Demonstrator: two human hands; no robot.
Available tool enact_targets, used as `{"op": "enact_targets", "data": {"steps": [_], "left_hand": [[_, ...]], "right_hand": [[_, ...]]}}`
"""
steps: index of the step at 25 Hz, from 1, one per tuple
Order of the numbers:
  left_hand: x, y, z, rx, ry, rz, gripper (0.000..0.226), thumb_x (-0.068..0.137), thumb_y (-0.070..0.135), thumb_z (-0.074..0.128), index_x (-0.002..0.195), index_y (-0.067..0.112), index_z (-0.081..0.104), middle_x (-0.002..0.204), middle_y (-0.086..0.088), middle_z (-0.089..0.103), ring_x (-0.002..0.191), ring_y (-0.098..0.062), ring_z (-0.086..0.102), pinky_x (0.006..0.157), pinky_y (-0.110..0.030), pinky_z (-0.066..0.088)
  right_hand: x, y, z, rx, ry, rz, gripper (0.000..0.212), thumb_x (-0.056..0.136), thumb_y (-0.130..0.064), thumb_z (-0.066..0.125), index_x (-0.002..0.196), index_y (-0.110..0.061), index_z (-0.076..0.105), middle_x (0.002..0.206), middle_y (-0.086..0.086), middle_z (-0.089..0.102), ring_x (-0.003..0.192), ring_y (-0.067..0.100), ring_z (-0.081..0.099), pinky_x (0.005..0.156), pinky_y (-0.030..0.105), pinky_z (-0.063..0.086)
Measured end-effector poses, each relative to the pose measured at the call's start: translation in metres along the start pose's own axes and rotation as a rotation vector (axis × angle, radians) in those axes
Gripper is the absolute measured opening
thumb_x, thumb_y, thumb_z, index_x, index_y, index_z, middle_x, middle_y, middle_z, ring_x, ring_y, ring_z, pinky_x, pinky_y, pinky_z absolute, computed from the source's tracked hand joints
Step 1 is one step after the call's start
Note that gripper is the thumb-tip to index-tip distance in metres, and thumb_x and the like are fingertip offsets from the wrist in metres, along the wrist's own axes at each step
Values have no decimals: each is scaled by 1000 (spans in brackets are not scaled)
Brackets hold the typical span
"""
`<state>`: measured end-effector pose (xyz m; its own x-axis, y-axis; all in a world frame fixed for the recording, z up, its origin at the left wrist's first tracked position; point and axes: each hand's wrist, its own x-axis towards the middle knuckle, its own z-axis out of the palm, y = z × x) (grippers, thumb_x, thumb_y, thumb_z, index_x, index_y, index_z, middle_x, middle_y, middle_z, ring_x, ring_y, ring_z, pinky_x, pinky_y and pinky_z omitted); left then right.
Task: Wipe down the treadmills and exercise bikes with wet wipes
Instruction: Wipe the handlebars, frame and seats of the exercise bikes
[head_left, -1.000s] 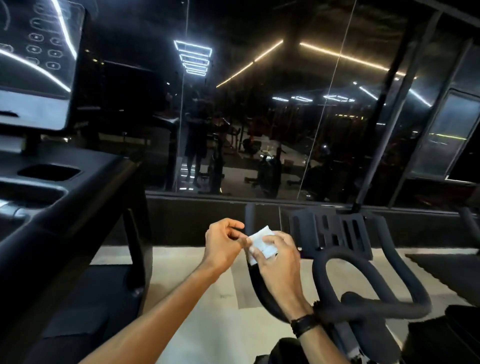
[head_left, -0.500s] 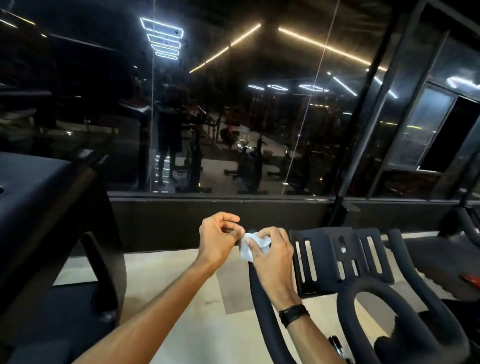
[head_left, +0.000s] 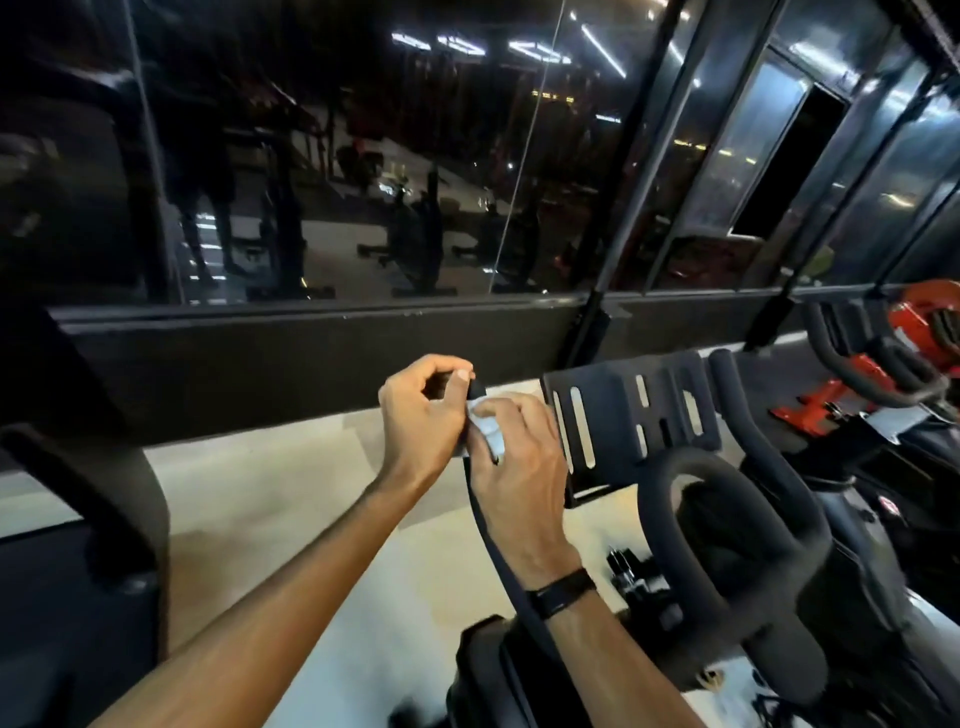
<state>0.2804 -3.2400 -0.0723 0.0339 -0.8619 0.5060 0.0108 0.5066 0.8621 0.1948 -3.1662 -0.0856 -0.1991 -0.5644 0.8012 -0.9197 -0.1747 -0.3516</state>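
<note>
A black exercise bike fills the lower right, with a slotted console plate (head_left: 628, 415) and a looped handlebar (head_left: 737, 525). Its left handlebar prong (head_left: 498, 551) rises between my hands to a tip by my left thumb. A white wet wipe (head_left: 488, 428) is wrapped on that prong near the tip. My right hand (head_left: 519, 467) grips the wipe around the prong and wears a black wristband. My left hand (head_left: 421, 415) has curled fingers and pinches the wipe's edge beside the tip. Most of the wipe is hidden under my right fingers.
A dark treadmill frame (head_left: 88, 467) stands at the left. A second bike with red parts (head_left: 883, 364) sits at the far right. A low black sill and a glass wall (head_left: 322, 182) run straight ahead. Pale floor (head_left: 270, 499) shows between the machines.
The view has swung right and closer to the bike, and the treadmill console has left the frame. Both hands have brought the wipe down onto the left handlebar prong.
</note>
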Motion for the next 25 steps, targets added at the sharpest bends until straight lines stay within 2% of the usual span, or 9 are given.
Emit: {"op": "enact_targets", "data": {"steps": [2,5,8,11,15,20,23,25], "left_hand": [[-7,-5,1,-33,-4,-12,12,92,5,63,94,9,75,87,4,73,84,-11,69,75,-24,56],[-13,-4,-3,-55,-4,-34,15,94,6,63,100,9,76,92,5,73,89,-8,69,77,-20,54],[-19,1,-5,-74,5,-67,20,96,4,59,105,12,75,98,8,74,95,-3,69,81,-16,52],[-32,5,-3,-82,72,-112,25,97,3,57,113,14,73,105,8,72,100,-4,68,87,-25,56],[-66,13,5,-37,153,-212,33,93,-3,59,122,9,69,114,0,71,107,-11,66,95,-39,57],[-113,18,5,86,167,-278,34,89,-8,58,114,9,72,107,-2,73,100,-15,69,91,-44,58],[-139,23,6,147,195,-300,33,89,-9,57,112,9,73,105,-2,72,94,-15,69,87,-39,60],[-150,27,10,186,195,-299,34,87,-10,57,109,10,74,103,-5,73,83,-15,69,77,-26,60]], "right_hand": [[-1,-1,-1,-90,1,1,14,85,-14,75,97,-14,68,95,2,60,92,20,53,82,30,46],[-3,-4,-6,-15,-53,27,10,87,-10,74,94,-10,67,91,3,58,86,21,57,75,28,46],[-9,-4,-18,3,-181,53,6,90,-8,71,94,-8,66,91,4,57,84,21,57,72,26,46],[-15,-1,-33,39,-364,95,3,95,-12,65,97,-10,66,93,-1,54,86,14,50,73,19,35],[-35,7,-57,105,-510,107,2,96,-12,62,94,-12,64,98,4,59,91,18,55,76,29,45],[-48,18,-84,118,-630,103,10,94,-12,63,84,-14,63,93,7,65,92,22,57,71,26,36],[-58,26,-107,146,-735,118,11,92,-13,64,82,-15,67,91,6,68,91,23,59,67,26,36],[-64,31,-126,146,-801,93,6,92,-17,67,87,-16,71,93,1,69,91,21,60,69,28,41]]}}
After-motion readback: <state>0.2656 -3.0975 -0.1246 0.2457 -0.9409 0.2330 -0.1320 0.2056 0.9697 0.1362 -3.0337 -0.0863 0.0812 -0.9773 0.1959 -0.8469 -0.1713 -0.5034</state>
